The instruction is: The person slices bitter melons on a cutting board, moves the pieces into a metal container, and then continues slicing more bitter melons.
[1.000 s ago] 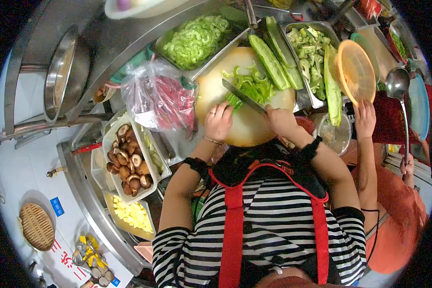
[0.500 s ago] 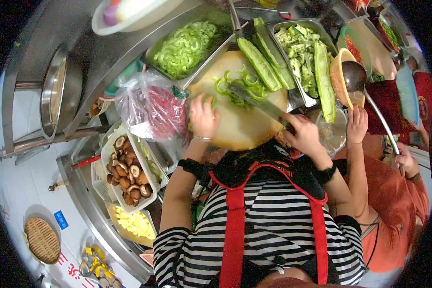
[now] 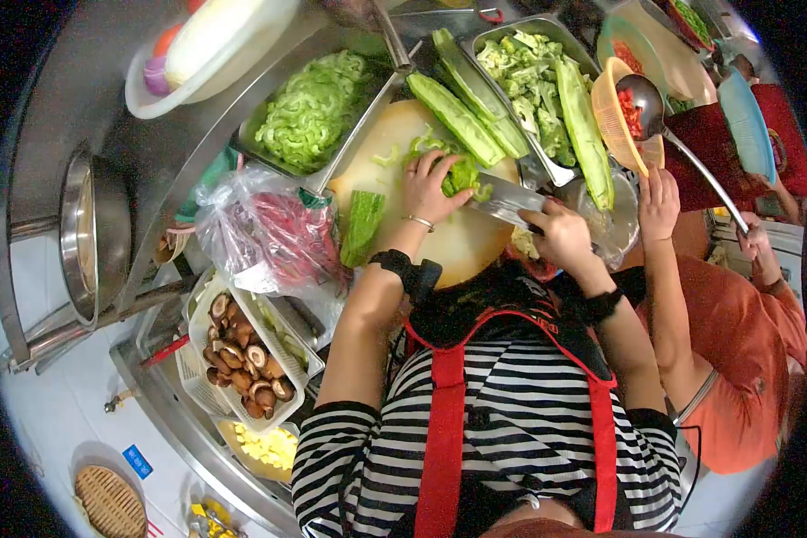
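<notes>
On the round cutting board [image 3: 462, 240], my left hand [image 3: 432, 188] is curled over a heap of green bitter melon slices [image 3: 460, 172], pressing them against the knife blade. My right hand [image 3: 560, 235] grips the handle of the knife [image 3: 502, 199], whose blade lies low over the board beside the slices. Left of my left hand rests an uncut bitter melon piece [image 3: 363, 229]. Hollowed bitter melon halves [image 3: 457, 117] lie across the board's far right edge, and another half [image 3: 585, 134] sits on the tray of chopped greens.
A metal tray [image 3: 332, 170] of sliced bitter melon stands behind the board. Left are a plastic bag [image 3: 269, 233] of red contents and a basket of mushrooms [image 3: 242, 354]. At right, a co-worker's hand [image 3: 659, 204] holds an orange strainer [image 3: 614, 134]; their other hand holds a ladle [image 3: 704, 175].
My left hand has left the uncut piece and moved right onto the slices. The knife has shifted and lies flatter beside them. Red pieces now show in the co-worker's strainer.
</notes>
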The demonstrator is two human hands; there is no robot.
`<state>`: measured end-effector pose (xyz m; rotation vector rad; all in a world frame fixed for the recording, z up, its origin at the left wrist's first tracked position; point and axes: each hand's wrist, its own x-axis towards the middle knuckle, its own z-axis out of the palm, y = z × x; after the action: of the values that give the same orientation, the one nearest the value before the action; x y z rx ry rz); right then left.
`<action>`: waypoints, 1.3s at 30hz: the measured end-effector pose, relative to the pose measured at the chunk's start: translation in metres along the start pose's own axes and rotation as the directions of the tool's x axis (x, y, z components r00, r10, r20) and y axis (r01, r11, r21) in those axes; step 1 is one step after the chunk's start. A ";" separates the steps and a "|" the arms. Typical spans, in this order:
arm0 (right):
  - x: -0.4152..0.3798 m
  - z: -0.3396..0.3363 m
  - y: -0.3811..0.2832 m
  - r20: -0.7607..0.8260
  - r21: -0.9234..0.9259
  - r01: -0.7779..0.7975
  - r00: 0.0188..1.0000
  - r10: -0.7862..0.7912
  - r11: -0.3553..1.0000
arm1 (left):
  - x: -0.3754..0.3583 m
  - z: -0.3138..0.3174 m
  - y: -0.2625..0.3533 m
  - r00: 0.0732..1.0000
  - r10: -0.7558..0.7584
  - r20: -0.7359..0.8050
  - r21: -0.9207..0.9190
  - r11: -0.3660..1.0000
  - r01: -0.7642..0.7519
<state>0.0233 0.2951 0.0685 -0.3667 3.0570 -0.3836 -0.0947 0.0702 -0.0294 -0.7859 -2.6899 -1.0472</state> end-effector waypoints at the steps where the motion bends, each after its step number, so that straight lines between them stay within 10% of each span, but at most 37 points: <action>1: 0.006 0.009 -0.001 -0.003 0.026 0.004 1.000 -0.004 1.000 | 0.000 0.000 -0.001 0.999 -0.001 -0.050 -0.063 0.998 -0.002; 14: 0.108 -0.087 -0.069 -0.187 0.106 0.100 0.979 -0.079 0.989 | 0.077 -0.145 -0.013 0.948 0.013 -0.318 0.115 0.993 0.026; 17: 0.138 -0.085 -0.075 -0.102 -0.021 0.089 0.991 -0.090 0.996 | 0.097 -0.145 -0.067 0.929 -0.167 -0.329 0.354 0.891 0.285; 23: 0.148 -0.073 -0.088 -0.261 -0.106 0.106 0.957 -0.131 0.989 | 0.103 -0.119 -0.042 0.947 0.016 -0.320 0.533 0.830 0.165; 27: 0.099 -0.075 -0.067 -0.210 0.221 0.029 0.978 0.018 0.975 | 0.079 -0.162 -0.050 0.842 0.057 -0.536 0.502 0.824 0.263; 29: 0.068 -0.064 -0.052 -0.004 0.404 -0.073 0.997 0.081 0.912 | 0.039 -0.164 -0.026 0.877 0.005 -0.480 0.211 0.971 0.110; 31: 0.045 -0.031 -0.031 0.191 0.555 -0.155 0.980 0.056 0.817 | -0.020 -0.148 -0.005 0.969 -0.235 -0.076 0.148 0.958 0.244; 39: 0.031 0.043 -0.031 0.220 0.248 -0.130 0.973 0.075 0.960 | -0.102 -0.078 -0.029 0.953 -0.248 -0.175 0.268 0.919 0.289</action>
<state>0.0031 0.2479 0.0347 -0.2179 2.7594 -0.6849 -0.0272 -0.0424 -0.0203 -0.2849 -2.7910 -0.6929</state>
